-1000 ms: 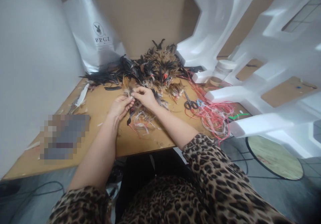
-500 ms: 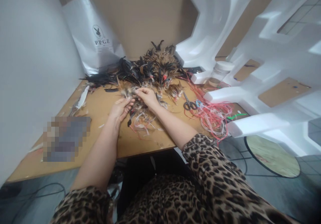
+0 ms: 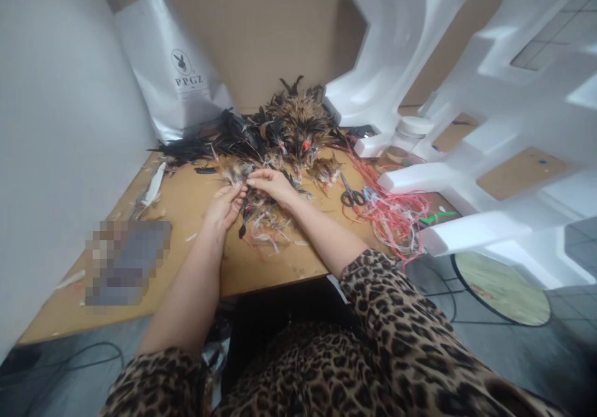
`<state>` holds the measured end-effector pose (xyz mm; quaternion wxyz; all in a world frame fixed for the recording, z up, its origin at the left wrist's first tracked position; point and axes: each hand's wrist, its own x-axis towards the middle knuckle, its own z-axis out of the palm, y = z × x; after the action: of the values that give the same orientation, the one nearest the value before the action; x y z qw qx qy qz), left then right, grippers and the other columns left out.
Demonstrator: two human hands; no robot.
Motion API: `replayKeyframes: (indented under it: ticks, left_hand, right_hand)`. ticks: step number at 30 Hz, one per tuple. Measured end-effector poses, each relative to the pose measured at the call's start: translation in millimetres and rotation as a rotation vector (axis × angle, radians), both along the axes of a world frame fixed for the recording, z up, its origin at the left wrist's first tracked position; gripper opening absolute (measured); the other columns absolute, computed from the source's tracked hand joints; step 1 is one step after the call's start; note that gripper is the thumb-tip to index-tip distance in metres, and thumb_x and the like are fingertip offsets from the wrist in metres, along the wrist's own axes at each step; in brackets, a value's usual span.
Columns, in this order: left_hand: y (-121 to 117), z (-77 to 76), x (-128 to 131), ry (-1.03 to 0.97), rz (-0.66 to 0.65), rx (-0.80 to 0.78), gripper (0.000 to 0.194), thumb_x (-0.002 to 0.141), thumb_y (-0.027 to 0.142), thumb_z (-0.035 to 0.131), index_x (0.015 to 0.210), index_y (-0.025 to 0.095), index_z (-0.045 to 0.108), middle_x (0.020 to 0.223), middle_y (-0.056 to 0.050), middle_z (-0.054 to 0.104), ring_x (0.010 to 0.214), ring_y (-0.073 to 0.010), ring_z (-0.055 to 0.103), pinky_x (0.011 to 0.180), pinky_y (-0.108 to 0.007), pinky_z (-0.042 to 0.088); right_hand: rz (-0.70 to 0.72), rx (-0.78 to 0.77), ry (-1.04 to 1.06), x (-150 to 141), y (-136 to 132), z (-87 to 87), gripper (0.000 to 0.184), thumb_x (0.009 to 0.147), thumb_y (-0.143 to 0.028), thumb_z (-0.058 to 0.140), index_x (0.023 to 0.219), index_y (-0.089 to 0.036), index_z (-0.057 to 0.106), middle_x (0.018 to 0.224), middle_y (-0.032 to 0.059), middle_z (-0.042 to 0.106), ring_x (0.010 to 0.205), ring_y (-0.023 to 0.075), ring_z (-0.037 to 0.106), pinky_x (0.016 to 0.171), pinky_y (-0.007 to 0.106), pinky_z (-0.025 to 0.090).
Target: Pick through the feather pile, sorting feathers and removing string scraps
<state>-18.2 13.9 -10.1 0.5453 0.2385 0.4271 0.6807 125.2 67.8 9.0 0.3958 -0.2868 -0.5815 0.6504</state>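
Note:
Brown and grey fluffy feathers (image 3: 228, 167) stick up from the pinched thumb and fingers of my left hand (image 3: 224, 205). My right hand (image 3: 273, 185) is at their right side, thumb and forefinger pinched together close to the left fingertips. Whatever lies in that right pinch is too small to make out. Below both hands are loose feathers and pale strands (image 3: 265, 227) on the table (image 3: 186, 199). Just behind is a heap of black and brown feathers (image 3: 298, 115), with red bits among them. A small brown feather bundle (image 3: 325, 171) sits to the right.
Black-handled scissors (image 3: 353, 196) lie right of my hands, beside tangled pink and white strands (image 3: 396, 215). A clear jar with a white lid (image 3: 413, 132) stands near white moulded foam (image 3: 457, 230). A white bag (image 3: 172, 74) is at the back left. A white feather (image 3: 153, 185) and a blurred-out object (image 3: 128, 264) lie left.
My right hand drew slightly away from the held feathers, then came back beside the left fingertips. The held feathers now spread a little further left. The view shifted slightly.

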Motion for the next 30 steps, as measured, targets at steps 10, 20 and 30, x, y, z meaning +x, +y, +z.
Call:
replayKeyframes:
  ticks: [10, 20, 30]
  left_hand:
    - [-0.7, 1.8, -0.3, 0.015, 0.027, -0.049, 0.002, 0.072, 0.009, 0.066, 0.073, 0.01, 0.065, 0.069, -0.004, 0.068, 0.052, -0.0049, 0.06, 0.042, -0.01, 0.043]
    - [-1.3, 2.1, 0.2, 0.08, 0.028, -0.059, 0.003, 0.072, 0.012, 0.067, 0.071, 0.011, 0.064, 0.067, -0.004, 0.068, 0.046, -0.0034, 0.056, 0.039, -0.009, 0.04]
    - [-0.8, -2.6, -1.7, 0.123, 0.025, -0.074, 0.008, 0.07, 0.015, 0.07, 0.071, 0.011, 0.063, 0.069, -0.004, 0.07, 0.047, -0.0031, 0.057, 0.041, -0.009, 0.04]
  right_hand:
    - [-0.166, 0.04, 0.035, 0.5, 15.1, -5.4, 0.028, 0.063, -0.039, 0.069, 0.072, -0.014, 0.061, 0.052, -0.0065, 0.052, 0.045, 0.0044, 0.042, 0.046, 0.018, 0.03]
    - [-0.427, 0.618, -0.631, 42.6, 42.3, 8.8, 0.033, 0.068, -0.021, 0.062, 0.1, -0.014, 0.065, 0.095, 0.0051, 0.063, 0.082, 0.014, 0.056, 0.079, 0.027, 0.043]
    - [-0.243, 0.644, -0.953, 49.6, 28.9, 31.4, 0.015, 0.072, -0.024, 0.057, 0.068, -0.016, 0.069, 0.068, 0.0041, 0.065, 0.066, 0.0145, 0.055, 0.064, 0.025, 0.037]
